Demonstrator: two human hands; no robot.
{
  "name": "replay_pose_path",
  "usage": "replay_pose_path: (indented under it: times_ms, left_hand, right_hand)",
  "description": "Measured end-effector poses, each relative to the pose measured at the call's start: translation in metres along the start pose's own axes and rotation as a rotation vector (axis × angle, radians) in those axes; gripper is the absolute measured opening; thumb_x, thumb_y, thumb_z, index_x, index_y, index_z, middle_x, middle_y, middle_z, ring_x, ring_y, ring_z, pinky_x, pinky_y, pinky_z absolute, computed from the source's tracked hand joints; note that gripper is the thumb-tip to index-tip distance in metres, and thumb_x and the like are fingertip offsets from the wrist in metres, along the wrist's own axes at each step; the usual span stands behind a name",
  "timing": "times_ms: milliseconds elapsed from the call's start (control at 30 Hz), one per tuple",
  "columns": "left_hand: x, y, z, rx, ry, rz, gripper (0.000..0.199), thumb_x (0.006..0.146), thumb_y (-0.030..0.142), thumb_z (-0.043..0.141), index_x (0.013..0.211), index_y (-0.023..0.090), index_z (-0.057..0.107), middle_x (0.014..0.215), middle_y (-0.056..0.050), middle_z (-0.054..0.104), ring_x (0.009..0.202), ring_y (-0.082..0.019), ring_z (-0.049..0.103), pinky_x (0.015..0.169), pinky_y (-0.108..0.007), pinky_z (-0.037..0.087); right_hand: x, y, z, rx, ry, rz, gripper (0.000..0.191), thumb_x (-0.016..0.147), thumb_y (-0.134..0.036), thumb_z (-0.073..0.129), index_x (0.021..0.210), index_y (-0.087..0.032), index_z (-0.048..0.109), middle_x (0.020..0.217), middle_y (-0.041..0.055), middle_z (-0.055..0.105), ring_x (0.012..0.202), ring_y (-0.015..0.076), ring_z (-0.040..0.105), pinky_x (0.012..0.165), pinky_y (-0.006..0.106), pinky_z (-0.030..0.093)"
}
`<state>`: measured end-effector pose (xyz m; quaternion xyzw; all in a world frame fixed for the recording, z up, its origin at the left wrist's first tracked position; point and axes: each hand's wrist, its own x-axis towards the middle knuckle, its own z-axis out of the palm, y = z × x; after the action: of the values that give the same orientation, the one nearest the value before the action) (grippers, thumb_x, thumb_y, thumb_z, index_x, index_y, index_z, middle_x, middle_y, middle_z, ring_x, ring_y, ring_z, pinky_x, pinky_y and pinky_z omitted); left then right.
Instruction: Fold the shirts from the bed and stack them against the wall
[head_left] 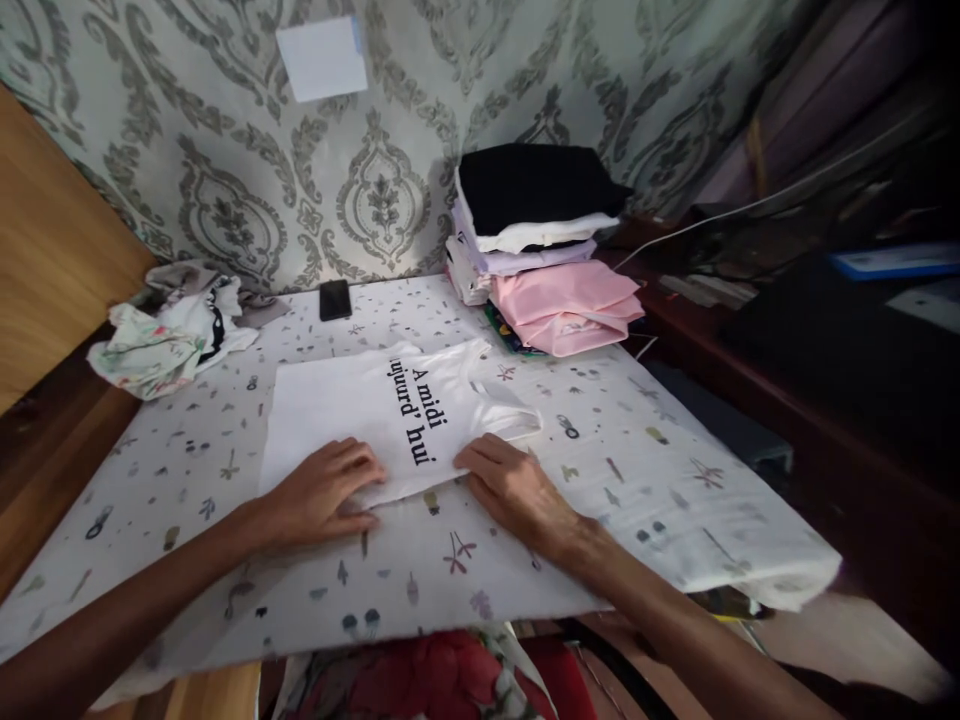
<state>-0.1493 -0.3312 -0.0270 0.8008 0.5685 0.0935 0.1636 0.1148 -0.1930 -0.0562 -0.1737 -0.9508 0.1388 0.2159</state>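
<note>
A white sleeveless shirt (330, 405) with black lettering lies flat on the cloth-covered table, its neck and armhole end to the right. At its near edge, my left hand (322, 492) rests with fingers bent over the fabric and thumb held apart below. My right hand (517, 490) grips the same near edge, further right by the armhole, fingers closed on the fabric. The fingertips of the right hand are partly hidden.
Folded clothes (536, 190) stand stacked at the back right, with a folded pink garment (566, 300) in front. A rumpled heap of clothes (176, 325) lies at the back left. A black phone (335, 299) lies near the wall. The patterned table cover (600, 560) reaches the front edge.
</note>
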Motion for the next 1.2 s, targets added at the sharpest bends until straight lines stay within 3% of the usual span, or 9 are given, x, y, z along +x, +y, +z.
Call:
replay_pose_path:
  times_ms: [100,267,400,633,767,867,933,1033,1200]
  left_hand:
    - [-0.009,0.006,0.001,0.117,-0.028,-0.018,0.034,0.092,0.043,0.06,0.119,0.023,0.06,0.117,-0.009,0.062,0.105,-0.026,0.057,0.088,-0.039,0.046]
    - [-0.023,0.01,0.0,0.35,-0.084,-0.125,0.031,0.085,0.007,0.047,0.109,0.021,0.06,0.115,-0.011,0.062,0.1,-0.027,0.057,0.083,-0.041,0.046]
    - [-0.045,0.004,-0.003,0.459,-0.125,-0.247,0.037,0.074,0.003,0.055,0.106,0.022,0.059,0.114,-0.013,0.062,0.101,-0.03,0.057,0.076,-0.038,0.047]
    - [-0.084,0.005,-0.022,0.248,-0.194,-0.274,0.037,0.068,0.008,0.065,0.1,0.026,0.062,0.101,-0.007,0.067,0.091,-0.027,0.062,0.07,-0.034,0.044]
    - [-0.084,0.004,-0.049,0.109,-0.271,-0.284,0.018,0.075,0.013,0.062,0.088,0.026,0.065,0.085,-0.003,0.069,0.077,-0.023,0.064,0.066,-0.031,0.041]
    - [-0.058,-0.005,-0.066,-0.059,-0.295,-0.254,0.008,0.087,0.03,0.059,0.092,0.026,0.065,0.078,0.0,0.068,0.071,-0.02,0.064,0.065,-0.028,0.04]
    - [-0.03,-0.017,-0.062,-0.091,-0.153,-0.267,0.023,0.097,0.039,0.046,0.099,0.025,0.064,0.085,-0.002,0.07,0.077,-0.02,0.065,0.068,-0.029,0.044]
    - [0.01,-0.047,-0.035,0.05,0.223,-0.355,0.038,0.101,0.04,0.033,0.121,0.021,0.06,0.12,-0.012,0.068,0.111,-0.025,0.062,0.093,-0.036,0.046]
    - [0.024,-0.114,0.001,0.165,0.272,-0.537,0.056,0.101,0.049,0.034,0.148,0.02,0.044,0.16,-0.014,0.039,0.15,-0.028,0.031,0.121,-0.052,0.022]
  right_hand:
    - [0.003,-0.001,-0.011,0.053,-0.02,-0.033,0.025,0.084,-0.003,0.048,0.091,-0.02,0.065,0.091,0.0064,0.067,0.092,0.0214,0.06,0.082,0.035,0.051]
    - [0.003,-0.001,-0.013,0.047,-0.171,-0.026,0.023,0.08,-0.002,0.049,0.085,-0.02,0.062,0.092,0.0062,0.066,0.088,0.0217,0.06,0.079,0.035,0.051]
    - [0.002,0.0,-0.008,0.065,-0.184,0.002,0.022,0.081,-0.004,0.048,0.085,-0.021,0.061,0.092,0.006,0.065,0.088,0.0218,0.062,0.076,0.035,0.052]
    - [0.015,-0.001,-0.03,0.191,-0.323,-0.007,0.017,0.084,-0.016,0.053,0.087,-0.025,0.067,0.093,0.0072,0.069,0.085,0.0238,0.064,0.077,0.039,0.053]
    - [0.053,0.001,-0.042,0.257,-0.402,0.063,0.022,0.094,-0.034,0.052,0.098,-0.026,0.071,0.094,0.0055,0.072,0.084,0.0234,0.067,0.077,0.038,0.054]
    - [0.101,0.005,-0.016,0.199,-0.296,0.048,0.033,0.098,-0.033,0.042,0.113,-0.022,0.07,0.117,0.0095,0.071,0.107,0.0261,0.066,0.097,0.043,0.051]
    - [0.133,0.008,0.016,0.128,-0.254,0.058,0.042,0.098,-0.028,0.04,0.133,-0.015,0.06,0.139,0.0157,0.061,0.129,0.0287,0.056,0.11,0.046,0.043]
    - [0.167,0.017,0.061,0.028,-0.283,0.042,0.053,0.101,-0.035,0.037,0.147,-0.011,0.045,0.156,0.0182,0.043,0.147,0.0282,0.038,0.12,0.046,0.033]
    - [0.183,0.05,0.083,-0.149,-0.269,0.128,0.058,0.103,-0.043,0.033,0.153,-0.014,0.038,0.164,0.0151,0.031,0.153,0.0273,0.024,0.123,0.049,0.021]
